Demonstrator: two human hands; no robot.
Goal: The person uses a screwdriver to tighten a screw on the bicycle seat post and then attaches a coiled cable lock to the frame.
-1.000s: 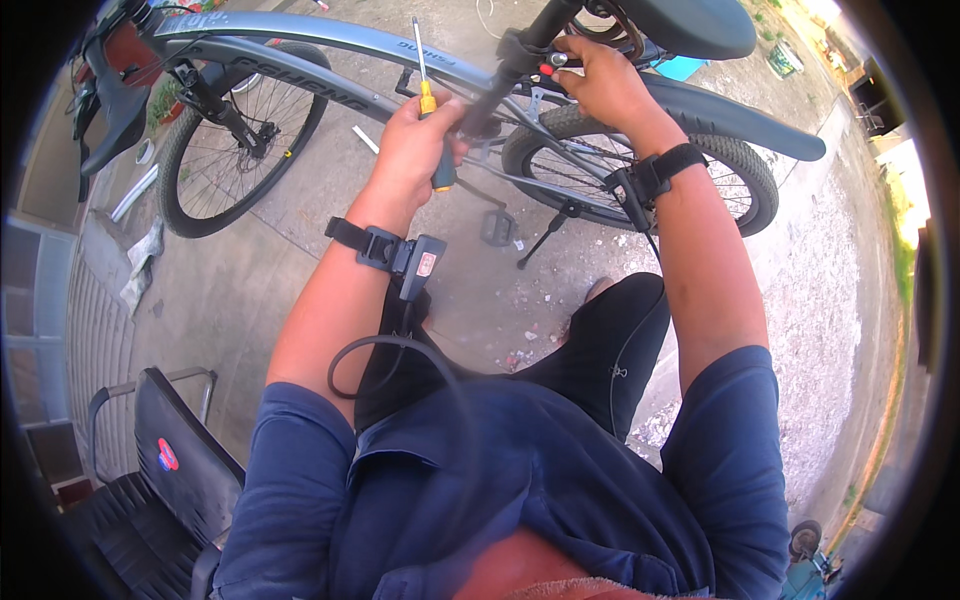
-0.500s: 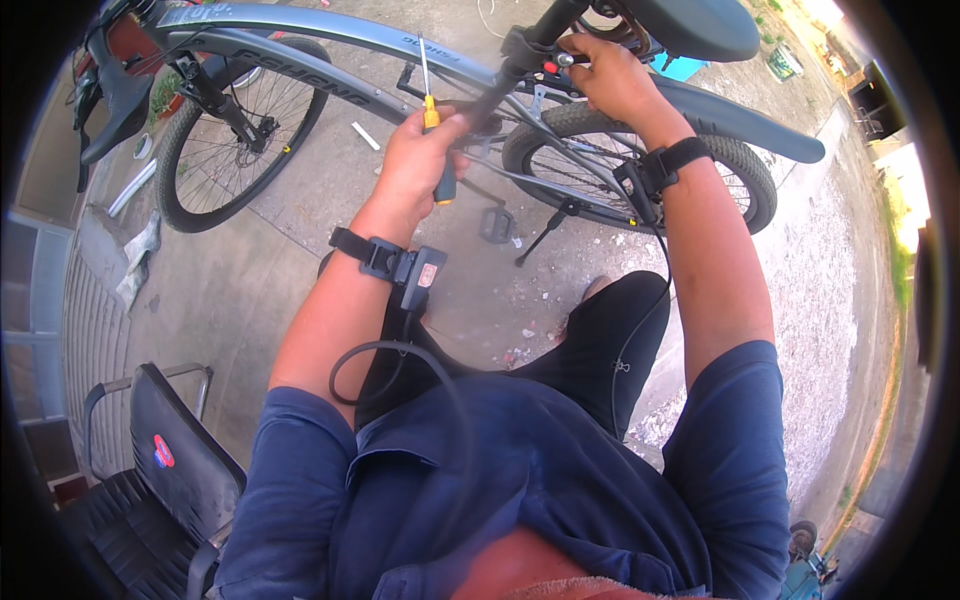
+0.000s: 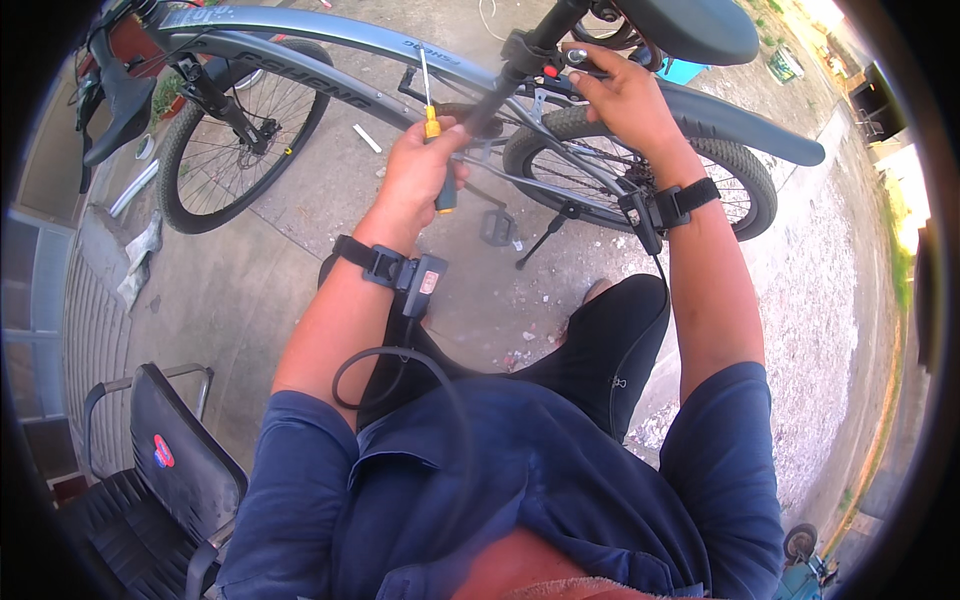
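My left hand [image 3: 418, 165] is closed around a screwdriver [image 3: 432, 128] with a yellow and dark grey handle, its metal shaft pointing up and away from me. The thumb lies close to the bicycle's [image 3: 400, 45] seat tube. Beside the seat post [image 3: 556, 24], below the black saddle [image 3: 700, 25], my right hand [image 3: 625, 95] pinches a small piece with a round silver end [image 3: 576, 57] between thumb and index finger; its kind is unclear. A small red spot [image 3: 551, 71] shows next to it on the dark clamp area. Straps with small devices circle both wrists.
The rear wheel [image 3: 740, 190] and kickstand [image 3: 545, 235] stand below my right hand. The front wheel [image 3: 240, 140] is at far left. A black chair [image 3: 185, 450] sits at lower left. A cable [image 3: 400, 350] loops from my left wrist device. A white strip [image 3: 367, 138] lies on the ground.
My right hand has turned and shifted slightly right, its fingers more spread. The silver end has moved a little up and right, away from the red spot. The left hand barely moved.
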